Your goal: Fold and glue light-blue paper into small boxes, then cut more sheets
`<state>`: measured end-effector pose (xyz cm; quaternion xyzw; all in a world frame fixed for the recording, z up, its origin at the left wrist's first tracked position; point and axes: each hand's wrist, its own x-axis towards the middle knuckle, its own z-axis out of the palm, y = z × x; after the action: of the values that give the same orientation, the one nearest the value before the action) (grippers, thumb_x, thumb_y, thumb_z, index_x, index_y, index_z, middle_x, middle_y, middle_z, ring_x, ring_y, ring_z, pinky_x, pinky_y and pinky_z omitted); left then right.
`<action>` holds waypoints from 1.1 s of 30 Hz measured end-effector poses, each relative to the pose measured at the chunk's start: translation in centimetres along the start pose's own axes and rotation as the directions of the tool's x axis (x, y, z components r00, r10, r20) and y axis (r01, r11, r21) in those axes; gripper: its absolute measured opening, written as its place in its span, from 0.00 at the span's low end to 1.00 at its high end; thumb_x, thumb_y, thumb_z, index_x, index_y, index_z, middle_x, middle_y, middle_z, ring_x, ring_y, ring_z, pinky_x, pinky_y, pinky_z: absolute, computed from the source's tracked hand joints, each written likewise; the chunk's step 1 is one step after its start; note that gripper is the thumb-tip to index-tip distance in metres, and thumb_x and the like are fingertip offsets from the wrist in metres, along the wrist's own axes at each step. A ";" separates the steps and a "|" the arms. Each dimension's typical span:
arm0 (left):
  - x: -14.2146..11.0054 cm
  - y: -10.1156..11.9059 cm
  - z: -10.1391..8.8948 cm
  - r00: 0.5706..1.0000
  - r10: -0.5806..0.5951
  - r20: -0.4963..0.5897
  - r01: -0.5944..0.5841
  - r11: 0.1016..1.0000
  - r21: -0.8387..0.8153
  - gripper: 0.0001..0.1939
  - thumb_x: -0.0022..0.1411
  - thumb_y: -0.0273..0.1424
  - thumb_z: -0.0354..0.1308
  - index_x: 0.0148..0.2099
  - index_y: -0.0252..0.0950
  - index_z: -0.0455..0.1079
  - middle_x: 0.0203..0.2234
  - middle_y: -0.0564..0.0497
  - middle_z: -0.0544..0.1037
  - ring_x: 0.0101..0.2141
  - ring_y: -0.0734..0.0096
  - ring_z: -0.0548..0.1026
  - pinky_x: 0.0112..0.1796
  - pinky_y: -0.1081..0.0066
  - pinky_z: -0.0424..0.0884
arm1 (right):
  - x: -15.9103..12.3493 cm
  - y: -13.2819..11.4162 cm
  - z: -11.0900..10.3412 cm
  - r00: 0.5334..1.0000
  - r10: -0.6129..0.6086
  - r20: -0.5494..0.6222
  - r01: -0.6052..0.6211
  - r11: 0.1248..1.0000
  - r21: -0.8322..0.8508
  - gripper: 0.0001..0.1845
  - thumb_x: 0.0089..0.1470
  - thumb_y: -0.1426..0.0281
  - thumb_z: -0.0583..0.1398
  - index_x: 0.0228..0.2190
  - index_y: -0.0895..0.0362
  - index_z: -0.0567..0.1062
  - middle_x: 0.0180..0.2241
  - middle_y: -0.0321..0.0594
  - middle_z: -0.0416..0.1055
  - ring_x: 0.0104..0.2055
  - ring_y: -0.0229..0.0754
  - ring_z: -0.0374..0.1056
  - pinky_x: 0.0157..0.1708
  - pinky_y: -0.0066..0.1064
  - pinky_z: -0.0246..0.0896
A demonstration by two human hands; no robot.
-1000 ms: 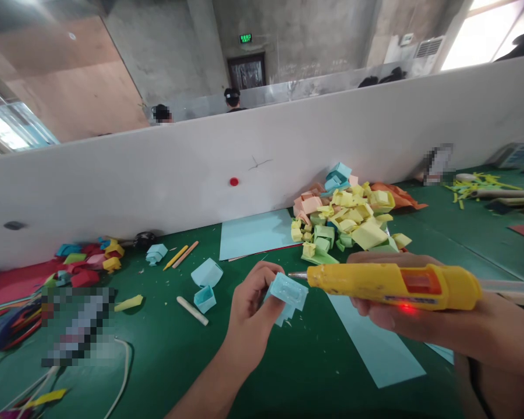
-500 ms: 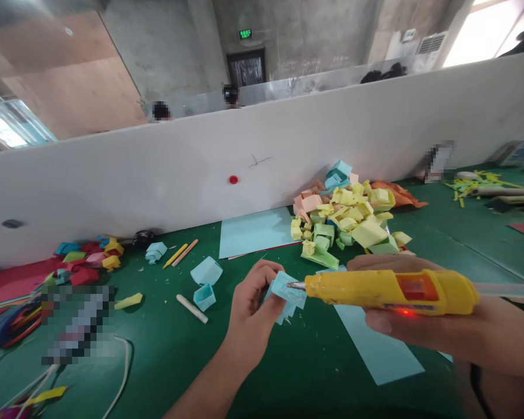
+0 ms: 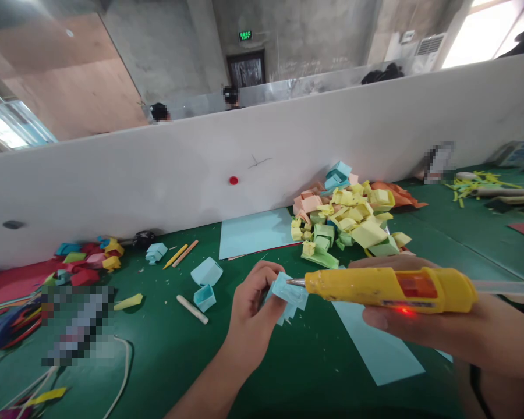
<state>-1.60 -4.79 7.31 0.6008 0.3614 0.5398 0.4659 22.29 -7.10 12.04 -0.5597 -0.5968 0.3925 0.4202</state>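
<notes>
My left hand (image 3: pixel 252 305) is closed on a small folded light-blue paper piece (image 3: pixel 288 294), held just above the green table (image 3: pixel 166 349). My right hand (image 3: pixel 423 326) grips a yellow hot glue gun (image 3: pixel 388 288) that lies level and points left. Its metal nozzle touches the top of the blue paper piece. A red light glows under the gun's body, and a clear glue stick sticks out of its back end at the right.
A pile of yellow, green, pink and blue folded paper pieces (image 3: pixel 349 218) lies behind the gun. Light-blue sheets (image 3: pixel 255 233) lie by the white partition (image 3: pixel 157 174) and under my right hand. Two blue folded boxes (image 3: pixel 205 279), pencils (image 3: pixel 181 254) and a white stick (image 3: pixel 192 309) lie left of my hand.
The glue gun has moved a little to the left, and its nozzle now touches the blue paper piece. My left hand has stayed nearly in place.
</notes>
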 end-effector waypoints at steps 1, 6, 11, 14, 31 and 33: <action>0.0 0.0 0.0 1.000 0.000 -0.003 0.000 1.000 0.001 0.16 0.66 0.39 0.61 0.29 0.36 0.66 0.35 0.50 0.65 0.33 0.69 0.62 0.32 0.71 0.58 | 0.0 -0.1 0.0 1.000 -0.006 0.010 0.006 1.000 -0.017 0.25 0.35 0.47 0.72 0.36 0.43 0.83 0.39 0.40 0.82 0.33 0.53 0.77 0.21 0.33 0.75; 0.0 0.0 0.2 1.000 -0.020 -0.005 0.020 1.000 -0.003 0.17 0.65 0.40 0.62 0.28 0.36 0.66 0.35 0.50 0.65 0.32 0.70 0.62 0.31 0.70 0.57 | 0.0 -0.2 -0.1 1.000 0.030 0.008 -0.030 0.999 -0.045 0.28 0.34 0.45 0.72 0.38 0.43 0.82 0.37 0.38 0.82 0.32 0.53 0.77 0.22 0.34 0.75; -0.1 -0.2 0.6 0.999 -0.044 0.024 0.045 0.997 -0.070 0.16 0.64 0.40 0.63 0.29 0.35 0.67 0.35 0.50 0.65 0.32 0.70 0.62 0.32 0.71 0.57 | 0.0 0.4 -0.2 1.000 -0.002 -0.006 0.002 1.000 -0.022 0.27 0.35 0.47 0.72 0.38 0.44 0.82 0.38 0.39 0.83 0.33 0.54 0.78 0.19 0.33 0.74; -0.1 -0.4 0.7 0.998 -0.060 0.031 0.063 0.991 -0.118 0.15 0.63 0.39 0.63 0.30 0.35 0.69 0.34 0.50 0.65 0.32 0.70 0.62 0.31 0.71 0.57 | 0.0 0.7 -0.2 0.999 -0.036 -0.031 0.035 0.999 -0.013 0.26 0.34 0.48 0.73 0.37 0.43 0.82 0.42 0.38 0.83 0.35 0.55 0.78 0.18 0.33 0.74; -0.2 -0.1 0.9 0.993 -0.113 0.028 0.116 0.981 -0.157 0.11 0.63 0.36 0.63 0.31 0.35 0.72 0.33 0.50 0.66 0.31 0.70 0.62 0.32 0.70 0.58 | 0.4 1.1 -0.9 0.990 -0.137 0.021 0.138 0.988 -0.072 0.22 0.38 0.49 0.72 0.36 0.43 0.83 0.36 0.39 0.82 0.35 0.55 0.78 0.20 0.36 0.77; -0.1 -0.1 0.9 0.993 -0.114 0.025 0.117 0.980 -0.159 0.11 0.63 0.36 0.63 0.31 0.35 0.72 0.33 0.50 0.66 0.31 0.70 0.62 0.31 0.70 0.58 | 0.5 1.3 -1.0 0.988 -0.147 0.037 0.149 0.986 -0.070 0.20 0.39 0.50 0.72 0.36 0.43 0.83 0.36 0.39 0.82 0.36 0.55 0.78 0.19 0.35 0.76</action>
<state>-0.77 -5.05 7.22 0.5435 0.3476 0.5345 0.5460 23.63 -6.50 11.20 -0.5225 -0.6570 0.3471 0.4182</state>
